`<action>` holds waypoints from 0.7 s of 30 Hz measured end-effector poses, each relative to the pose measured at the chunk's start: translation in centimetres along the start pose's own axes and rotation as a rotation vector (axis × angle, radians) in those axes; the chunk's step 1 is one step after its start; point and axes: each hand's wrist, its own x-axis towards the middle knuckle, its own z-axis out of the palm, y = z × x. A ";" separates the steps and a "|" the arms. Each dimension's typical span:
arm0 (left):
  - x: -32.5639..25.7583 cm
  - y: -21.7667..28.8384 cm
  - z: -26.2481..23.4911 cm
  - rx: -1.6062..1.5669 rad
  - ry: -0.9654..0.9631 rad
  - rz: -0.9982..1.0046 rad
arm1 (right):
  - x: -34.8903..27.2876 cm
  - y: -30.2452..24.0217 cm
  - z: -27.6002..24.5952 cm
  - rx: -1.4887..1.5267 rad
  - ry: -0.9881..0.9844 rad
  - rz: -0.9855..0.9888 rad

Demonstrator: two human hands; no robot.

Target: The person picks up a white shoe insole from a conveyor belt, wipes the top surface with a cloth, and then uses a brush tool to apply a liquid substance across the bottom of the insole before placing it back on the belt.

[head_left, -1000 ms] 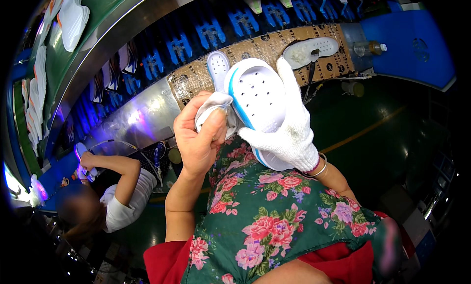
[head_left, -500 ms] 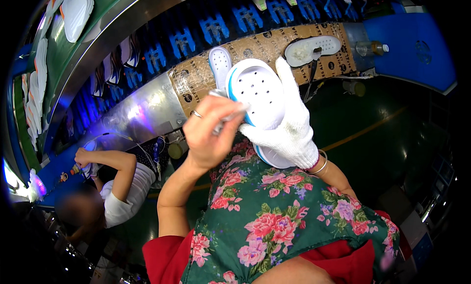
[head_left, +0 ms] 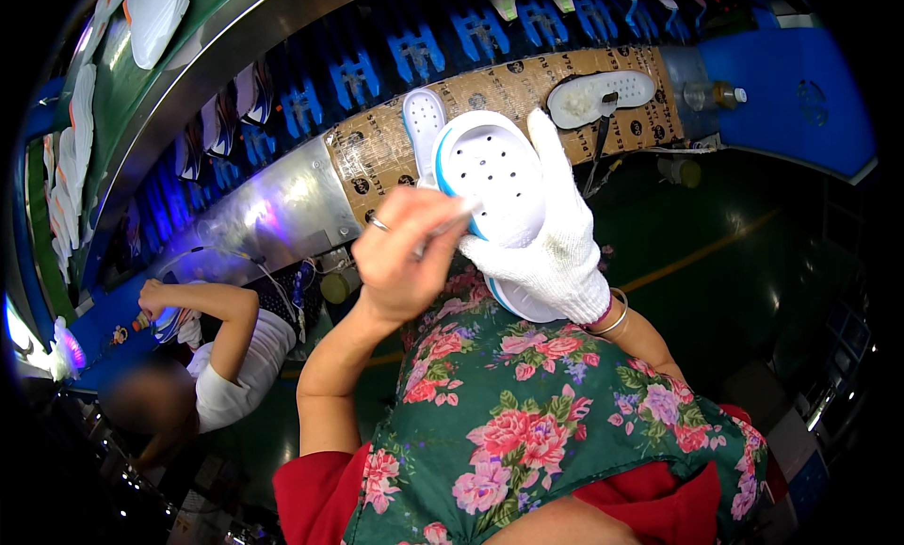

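My right hand [head_left: 556,248], in a white knitted glove, grips a white clog [head_left: 504,173] with a blue edge stripe and small holes across its upper. The clog's upper faces me, and part of it is hidden behind the glove. My left hand [head_left: 405,253], bare with a ring, is closed around a slim greyish tool [head_left: 440,230], mostly hidden and blurred; I cannot tell its kind. Its whitish end is at the clog's side, close to the lower holes. Behind the clog, a second pale shoe piece [head_left: 424,121] with holes lies on the cardboard-covered bench [head_left: 508,84].
A whitish sole [head_left: 603,98] with a dark-handled brush [head_left: 603,131] rests at the bench's right, beside a clear bottle [head_left: 711,95]. Beyond runs a rack with blue clamps [head_left: 414,56]. At left, a co-worker [head_left: 240,357] in white works; white soles [head_left: 155,23] line a green conveyor.
My left hand stays at the clog with a slight shift, its fingers blurred. The clog tilts very little. The co-worker's arms have moved slightly left.
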 end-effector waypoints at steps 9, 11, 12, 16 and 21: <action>0.3 -0.1 2.0 -0.130 -0.086 -0.204 | 0.2 3.9 -0.6 0.105 0.091 0.103; -0.8 -0.8 2.3 -0.316 0.049 -0.489 | 1.5 7.5 -0.2 0.014 0.104 0.235; -0.6 -1.3 2.2 -0.504 0.111 -0.594 | 2.2 9.4 0.3 -0.054 0.099 0.283; 0.1 -1.6 2.3 -0.769 0.122 -0.739 | 5.0 17.6 3.5 -0.214 -0.003 0.451; -0.9 -1.2 3.2 -0.830 0.116 -0.878 | 6.2 23.2 5.9 -0.508 0.011 0.336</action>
